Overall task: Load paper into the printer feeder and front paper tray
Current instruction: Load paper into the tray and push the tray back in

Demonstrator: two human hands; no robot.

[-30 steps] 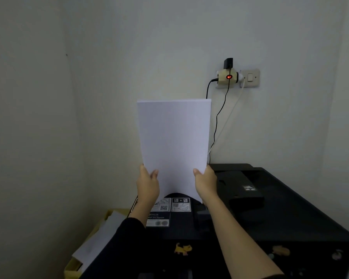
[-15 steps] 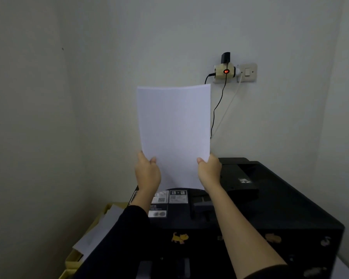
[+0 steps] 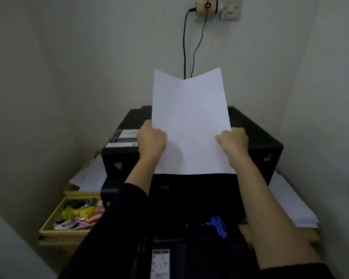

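Observation:
I hold white paper point(image 3: 189, 121) above the black printer point(image 3: 256, 141), tilted back, its top edge sagging in the middle. My left hand point(image 3: 151, 140) pinches its left edge and my right hand point(image 3: 233, 142) pinches its right edge, both near the bottom. The paper hides most of the printer's top. Below, close to me, the black front paper tray point(image 3: 189, 248) is pulled out, with a blue guide tab point(image 3: 219, 225) on it and a white label at its near end.
A yellow tray point(image 3: 48, 224) with small colourful items sits at the left, loose sheets behind it. A white paper stack point(image 3: 290, 202) lies right of the printer. Cables point(image 3: 184, 47) hang from a wall socket point(image 3: 207, 6) above. Walls close in on both sides.
My view has tipped down and the paper has come lower and toward me, from upright against the wall to tilted over the printer. The open front tray has come into sight.

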